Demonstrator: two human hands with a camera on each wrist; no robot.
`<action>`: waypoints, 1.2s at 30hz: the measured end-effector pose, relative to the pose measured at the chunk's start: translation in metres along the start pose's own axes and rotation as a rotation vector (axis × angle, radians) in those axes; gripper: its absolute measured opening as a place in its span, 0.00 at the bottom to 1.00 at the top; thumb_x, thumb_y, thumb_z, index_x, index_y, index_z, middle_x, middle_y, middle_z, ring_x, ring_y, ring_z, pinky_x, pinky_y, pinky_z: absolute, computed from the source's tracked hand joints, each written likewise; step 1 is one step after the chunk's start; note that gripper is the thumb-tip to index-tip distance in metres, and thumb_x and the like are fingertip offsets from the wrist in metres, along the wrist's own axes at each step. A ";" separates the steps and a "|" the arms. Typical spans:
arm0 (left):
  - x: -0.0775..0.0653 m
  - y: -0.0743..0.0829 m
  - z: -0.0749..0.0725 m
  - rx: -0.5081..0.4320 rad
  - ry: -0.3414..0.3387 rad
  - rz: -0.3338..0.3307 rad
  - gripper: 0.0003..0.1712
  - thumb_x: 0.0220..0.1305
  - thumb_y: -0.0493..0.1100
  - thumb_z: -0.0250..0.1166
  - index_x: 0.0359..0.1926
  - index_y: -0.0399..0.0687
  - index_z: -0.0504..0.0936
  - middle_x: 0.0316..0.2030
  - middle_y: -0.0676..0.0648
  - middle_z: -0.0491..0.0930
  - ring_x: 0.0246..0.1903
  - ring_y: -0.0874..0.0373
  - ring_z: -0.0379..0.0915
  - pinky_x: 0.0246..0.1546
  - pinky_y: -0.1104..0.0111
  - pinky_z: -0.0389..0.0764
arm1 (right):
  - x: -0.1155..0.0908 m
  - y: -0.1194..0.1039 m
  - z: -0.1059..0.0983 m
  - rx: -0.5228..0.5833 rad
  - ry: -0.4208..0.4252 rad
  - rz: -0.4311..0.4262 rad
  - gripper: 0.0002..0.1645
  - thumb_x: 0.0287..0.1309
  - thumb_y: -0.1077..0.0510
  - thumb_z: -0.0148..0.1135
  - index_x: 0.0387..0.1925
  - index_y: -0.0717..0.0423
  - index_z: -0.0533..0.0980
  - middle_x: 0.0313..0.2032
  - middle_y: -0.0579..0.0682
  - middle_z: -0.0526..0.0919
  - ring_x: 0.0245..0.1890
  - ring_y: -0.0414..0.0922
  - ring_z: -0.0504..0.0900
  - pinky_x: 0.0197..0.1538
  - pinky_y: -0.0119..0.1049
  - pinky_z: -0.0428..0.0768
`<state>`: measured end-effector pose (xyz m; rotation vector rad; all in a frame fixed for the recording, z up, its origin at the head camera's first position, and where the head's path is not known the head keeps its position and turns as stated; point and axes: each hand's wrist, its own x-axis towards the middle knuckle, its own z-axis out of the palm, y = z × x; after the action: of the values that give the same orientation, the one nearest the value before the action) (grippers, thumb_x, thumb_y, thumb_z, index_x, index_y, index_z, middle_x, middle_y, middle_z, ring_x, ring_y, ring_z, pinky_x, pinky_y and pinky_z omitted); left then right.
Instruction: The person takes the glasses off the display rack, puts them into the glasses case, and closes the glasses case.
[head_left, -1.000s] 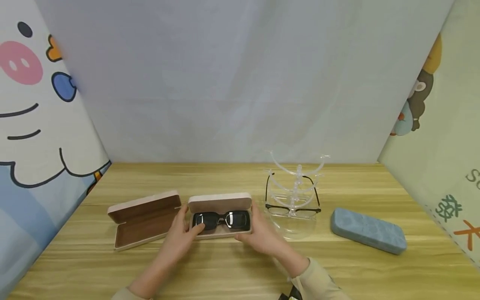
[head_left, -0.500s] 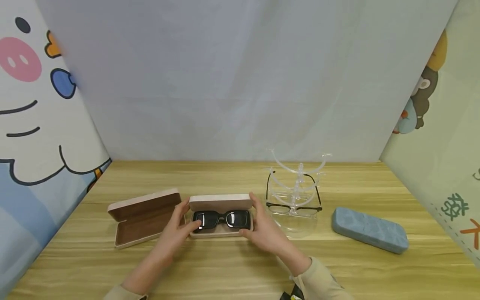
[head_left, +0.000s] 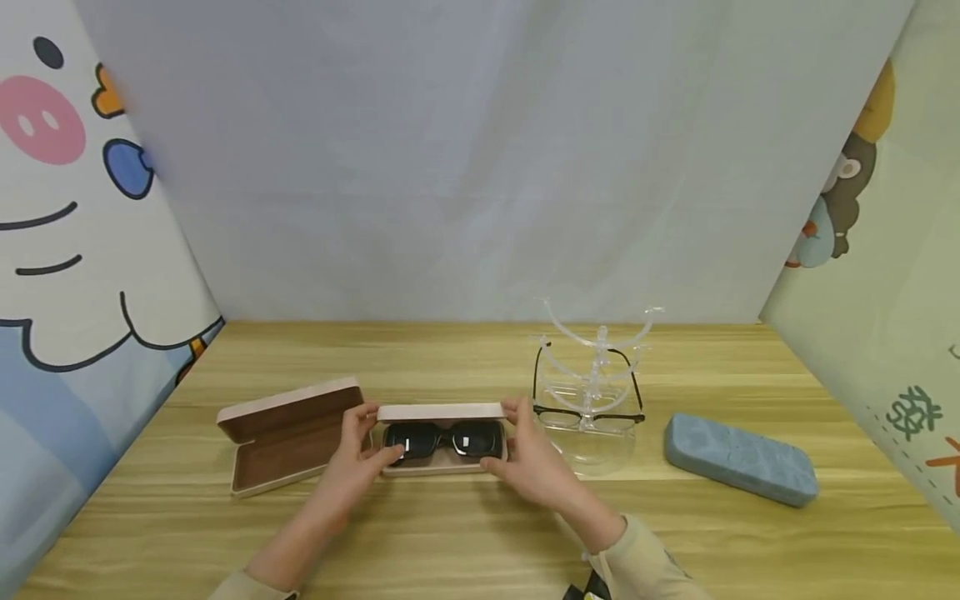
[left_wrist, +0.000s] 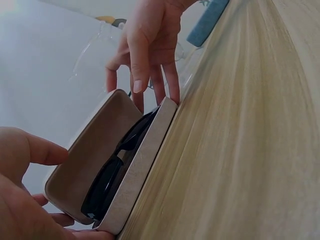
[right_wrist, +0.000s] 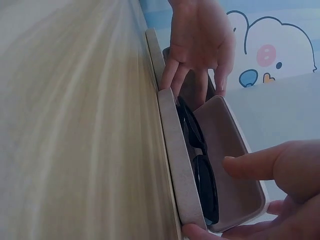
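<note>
Sunglasses case (head_left: 446, 458), set slightly left of the middle of the table (head_left: 450, 542) with its lid (head_left: 441, 412) tilted partly open, could be skewed if it is pressed unevenly from its two ends. Open room is offered toward the table's back edge and on the near side, where no edge is shown; sideways room is narrowed by the clear display stand (head_left: 597, 357) beside the right hand (head_left: 542, 468) and by the brown-lined case (head_left: 296, 443) toward the left edge. Both ends are held by that hand and the left hand (head_left: 347, 472), fingers curled round them, thumbs spread apart. Inside, the sunglasses (head_left: 474, 439) could be pinched if the lid were lowered onto a raised frame. One lens is overlapped by the left thumb (head_left: 388, 456), contact uncertain; a smudge or trapped thumb could be caused.
</note>
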<state>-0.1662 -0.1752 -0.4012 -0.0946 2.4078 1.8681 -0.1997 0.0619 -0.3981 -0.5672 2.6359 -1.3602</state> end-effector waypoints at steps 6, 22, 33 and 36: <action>-0.001 0.000 0.003 -0.007 0.020 -0.005 0.36 0.61 0.38 0.57 0.63 0.47 0.45 0.68 0.33 0.39 0.61 0.29 0.50 0.56 0.43 0.62 | -0.001 -0.001 -0.001 0.018 0.002 0.027 0.37 0.51 0.59 0.64 0.55 0.62 0.52 0.60 0.68 0.59 0.47 0.59 0.75 0.46 0.48 0.76; -0.001 -0.004 0.012 0.008 0.148 0.060 0.26 0.64 0.37 0.54 0.57 0.39 0.51 0.65 0.33 0.52 0.57 0.37 0.63 0.54 0.58 0.68 | -0.001 0.000 0.000 0.002 0.072 0.033 0.18 0.62 0.52 0.53 0.45 0.60 0.60 0.55 0.67 0.68 0.46 0.58 0.78 0.44 0.46 0.78; -0.002 -0.008 0.014 0.056 0.200 0.044 0.21 0.63 0.35 0.54 0.54 0.37 0.57 0.64 0.31 0.54 0.56 0.37 0.65 0.52 0.55 0.71 | -0.005 0.000 0.006 -0.104 0.135 -0.005 0.05 0.60 0.63 0.52 0.37 0.60 0.66 0.42 0.61 0.77 0.37 0.52 0.79 0.36 0.38 0.76; -0.001 -0.009 0.014 0.060 0.204 0.028 0.22 0.60 0.32 0.54 0.54 0.37 0.58 0.64 0.30 0.53 0.57 0.37 0.63 0.55 0.54 0.69 | -0.007 0.001 0.007 -0.122 0.112 0.001 0.03 0.54 0.66 0.56 0.31 0.59 0.69 0.32 0.53 0.77 0.31 0.45 0.75 0.32 0.33 0.73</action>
<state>-0.1633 -0.1635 -0.4133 -0.2608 2.6083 1.8796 -0.1916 0.0597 -0.4031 -0.5184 2.8239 -1.2727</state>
